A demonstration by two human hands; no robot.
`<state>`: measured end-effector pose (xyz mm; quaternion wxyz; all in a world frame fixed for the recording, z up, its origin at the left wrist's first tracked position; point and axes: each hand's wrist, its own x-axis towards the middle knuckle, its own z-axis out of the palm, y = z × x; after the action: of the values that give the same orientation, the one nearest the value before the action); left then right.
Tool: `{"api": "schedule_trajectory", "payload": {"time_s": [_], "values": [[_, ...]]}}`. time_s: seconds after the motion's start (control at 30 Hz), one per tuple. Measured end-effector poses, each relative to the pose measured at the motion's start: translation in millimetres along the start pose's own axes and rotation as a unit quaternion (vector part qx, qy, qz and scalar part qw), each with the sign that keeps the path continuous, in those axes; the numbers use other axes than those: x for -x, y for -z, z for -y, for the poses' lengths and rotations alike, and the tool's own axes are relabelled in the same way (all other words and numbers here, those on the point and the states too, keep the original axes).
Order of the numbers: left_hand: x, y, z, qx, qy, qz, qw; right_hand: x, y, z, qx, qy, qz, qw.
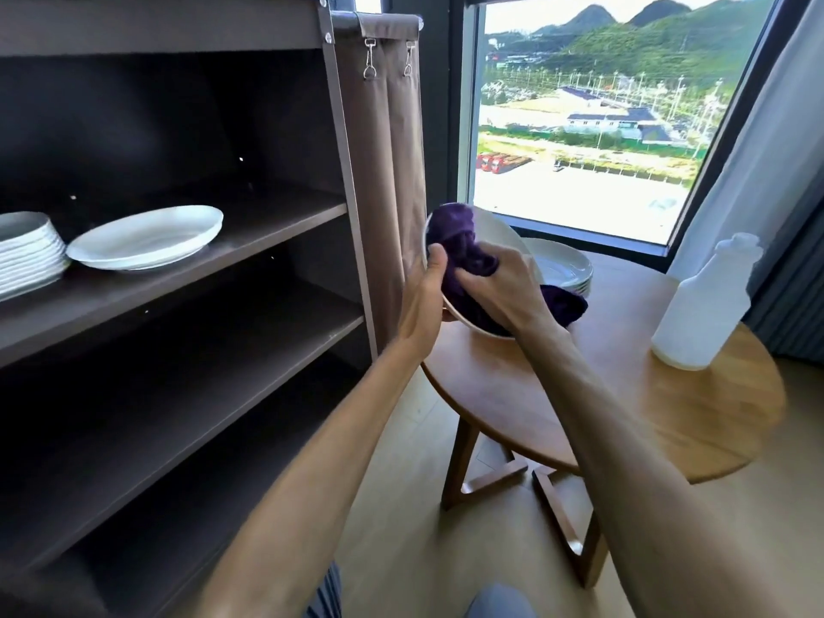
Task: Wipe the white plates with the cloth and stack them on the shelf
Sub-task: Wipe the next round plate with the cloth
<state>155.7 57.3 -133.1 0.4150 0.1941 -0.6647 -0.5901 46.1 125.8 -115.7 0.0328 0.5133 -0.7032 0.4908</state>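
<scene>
Head view: left hand [423,301] grips tilted plate [499,234] rim; right hand [504,287] clutches cloth [463,243] above table [624,394] edge.

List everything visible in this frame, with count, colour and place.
held plate: one, white, tilted above the table's left edge
cloth: one, purple, pressed into the held plate
table plates: a short stack, white, on the table behind the held plate
shelf plate: one, white, on the shelf
shelf stack: one stack, white, left of the shelf plate
bottle: one, translucent white, on the table's right
table: one, round, wooden
shelf: one, dark brown, left
left hand: grips the held plate's rim
right hand: grips the cloth
</scene>
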Motion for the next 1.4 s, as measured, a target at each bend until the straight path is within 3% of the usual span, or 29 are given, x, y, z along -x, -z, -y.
{"api": "schedule_trajectory", "payload": {"time_s": [0.17,0.23,0.3,0.4,0.53,0.6,0.73,0.83,0.93,1.07,1.17,1.27,1.4], "values": [[-8.2,12.9,21.7,0.023,0.025,-0.071,0.997,10.9,3.9,-16.0,0.099,-0.247,0.096,0.959],[-5.7,12.7,22.8,-0.033,-0.007,-0.067,0.997,9.2,5.6,-22.0,0.135,-0.333,0.096,0.928],[-3.6,11.3,19.5,-0.056,-0.023,-0.035,0.998,4.5,3.9,-25.2,0.161,-0.365,0.061,0.915],[0.6,12.1,26.1,-0.047,-0.025,-0.009,0.999,-4.1,5.1,-23.7,0.148,-0.352,-0.015,0.924],[9.3,4.6,32.2,-0.026,0.01,0.035,0.999,-9.4,4.2,-16.5,0.163,-0.259,-0.055,0.951],[8.9,-2.0,33.9,-0.012,0.035,0.042,0.998,-8.2,0.0,-8.0,0.127,-0.19,-0.055,0.972],[0.4,1.4,30.9,0.025,0.041,0.004,0.999,-0.7,-5.8,6.7,0.058,-0.077,0.016,0.995],[-7.7,7.3,30.1,0.038,0.047,-0.031,0.998,3.2,2.2,14.3,0.022,-0.098,0.1,0.99],[-14.7,16.6,37.8,0.071,0.069,-0.058,0.993,4.7,10.7,14.6,0.018,-0.179,0.249,0.952],[-15.2,22.0,37.7,0.102,0.089,-0.04,0.99,2.3,21.0,11.0,0.124,-0.259,0.334,0.898],[-11.3,24.1,35.8,0.069,0.065,-0.032,0.995,-3.7,30.1,2.5,0.216,-0.298,0.31,0.876],[-3.5,21.1,29.1,0.026,0.026,-0.01,0.999,-7.2,36.2,-11.9,0.233,-0.353,0.226,0.878],[10.4,6.7,33.2,-0.037,0.003,0.044,0.998,-14.7,35.8,-20.3,0.291,-0.345,0.133,0.882]]}}
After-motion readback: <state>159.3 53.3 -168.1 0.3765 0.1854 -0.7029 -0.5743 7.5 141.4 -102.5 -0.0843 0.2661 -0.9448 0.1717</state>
